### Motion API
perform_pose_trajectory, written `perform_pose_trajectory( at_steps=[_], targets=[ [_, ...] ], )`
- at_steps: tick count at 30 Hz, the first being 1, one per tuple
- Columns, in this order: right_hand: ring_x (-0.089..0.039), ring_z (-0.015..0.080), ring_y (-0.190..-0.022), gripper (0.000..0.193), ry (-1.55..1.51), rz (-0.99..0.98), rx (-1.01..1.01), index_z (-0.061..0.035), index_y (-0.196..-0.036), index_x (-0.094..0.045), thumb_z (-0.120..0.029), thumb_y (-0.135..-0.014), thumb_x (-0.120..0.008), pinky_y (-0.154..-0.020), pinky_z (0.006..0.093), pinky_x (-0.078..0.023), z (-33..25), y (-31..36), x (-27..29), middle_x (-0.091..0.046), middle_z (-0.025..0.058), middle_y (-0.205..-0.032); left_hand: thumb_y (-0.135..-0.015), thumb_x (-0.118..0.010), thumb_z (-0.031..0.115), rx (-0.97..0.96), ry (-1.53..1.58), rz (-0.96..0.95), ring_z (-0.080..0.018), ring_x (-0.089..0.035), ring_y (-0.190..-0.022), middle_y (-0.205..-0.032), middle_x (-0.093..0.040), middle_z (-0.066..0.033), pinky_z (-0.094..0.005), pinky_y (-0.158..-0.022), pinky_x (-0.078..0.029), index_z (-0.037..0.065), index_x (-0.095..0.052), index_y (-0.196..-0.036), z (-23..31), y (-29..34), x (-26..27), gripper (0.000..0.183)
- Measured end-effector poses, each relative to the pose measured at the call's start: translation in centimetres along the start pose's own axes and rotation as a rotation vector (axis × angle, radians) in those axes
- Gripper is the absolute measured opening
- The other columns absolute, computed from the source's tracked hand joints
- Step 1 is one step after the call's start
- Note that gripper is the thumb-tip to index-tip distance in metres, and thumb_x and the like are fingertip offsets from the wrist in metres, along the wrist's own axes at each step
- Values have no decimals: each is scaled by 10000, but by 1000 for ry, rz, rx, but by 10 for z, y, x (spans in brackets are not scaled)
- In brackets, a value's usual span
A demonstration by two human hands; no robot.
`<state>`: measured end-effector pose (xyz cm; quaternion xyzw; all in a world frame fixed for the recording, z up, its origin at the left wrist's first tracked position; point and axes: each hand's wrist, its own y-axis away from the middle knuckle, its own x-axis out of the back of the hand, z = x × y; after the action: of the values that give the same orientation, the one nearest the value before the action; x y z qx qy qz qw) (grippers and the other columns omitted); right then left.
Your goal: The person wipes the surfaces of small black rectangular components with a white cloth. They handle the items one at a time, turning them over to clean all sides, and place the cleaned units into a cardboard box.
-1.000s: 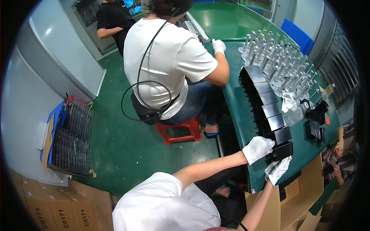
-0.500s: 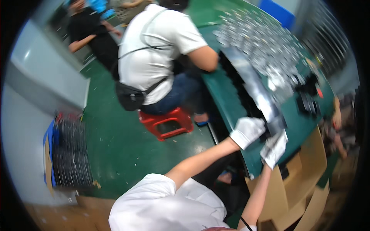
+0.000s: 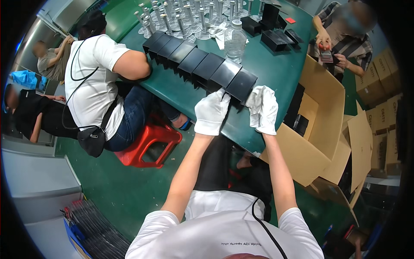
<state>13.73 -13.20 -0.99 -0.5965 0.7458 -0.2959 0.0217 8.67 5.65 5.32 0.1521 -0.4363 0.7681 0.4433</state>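
Note:
A row of several glossy black boxes, standing side by side, runs diagonally across the green table to its near edge. Both my hands wear white gloves and sit at the near end of this row. My left hand grips the lower left side of the end box, its fingertips partly hidden under the box's edge. On the opposite side, my right hand is closed against the same box with bent fingers. The boxes' undersides are in shadow.
Many clear round-based pieces with upright stems crowd the table's far side. A clear bottle and loose black boxes stand beyond the row. An open carton adjoins the table at right. A co-worker sits at left on a red stool.
My view has turned to the right, so the table and row appear farther left and less blurred. Both hands stay at the row's near end.

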Motion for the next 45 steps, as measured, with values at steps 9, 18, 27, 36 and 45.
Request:
perform_pose_trajectory(
  at_steps=[9, 18, 27, 36, 45],
  targets=[
    [-633, 249, -986, 304, -131, -145, -59, -6, -1114, -626, -240, -1017, -457, -880, 326, -474, -17, -4, -3, -676, 135, -1046, -869, -637, 298, 33, -29, 33, -319, -665, -668, -773, -682, -144, -406, -601, -531, 117, -743, -966, -12, -8, 0, 231],
    [-616, 184, -1010, 311, -302, -199, -98, 9, -1141, -625, -236, -1017, -480, -926, 307, -458, -11, -5, -6, -672, 90, -1081, -900, -608, 341, 48, -58, -25, -323, -649, -646, -726, -656, -153, -417, -596, -518, 151, -685, -1165, -16, 0, 4, 335],
    [-653, 266, -982, 310, -393, -283, -205, -7, -1121, -637, -254, -995, -499, -895, 329, -493, -36, -8, -1, -685, 138, -1076, -920, -618, 263, 215, 54, -23, -317, -687, -756, -959, -700, -186, -387, -692, -532, 97, -581, -1317, -6, 7, 5, 432],
    [-598, 241, -731, 151, 535, -88, 345, -94, -964, -538, -195, -857, -502, -585, 359, -485, -45, -12, 14, -537, 105, -820, -995, -560, 126, 192, 632, 163, -117, -583, -893, -1173, -638, -73, -248, -789, -470, -19, -586, -1252, 23, 51, 8, 296],
    [-628, 358, -907, 334, 567, 242, 145, -24, -1159, -556, -165, -856, -577, -776, 440, -519, 4, 36, 33, -625, 182, -1046, -961, -581, 186, -225, 545, -320, -306, -611, -999, -1097, -632, -153, -379, -889, -472, 55, -621, -1203, 134, -39, -73, 278]
  ],
)
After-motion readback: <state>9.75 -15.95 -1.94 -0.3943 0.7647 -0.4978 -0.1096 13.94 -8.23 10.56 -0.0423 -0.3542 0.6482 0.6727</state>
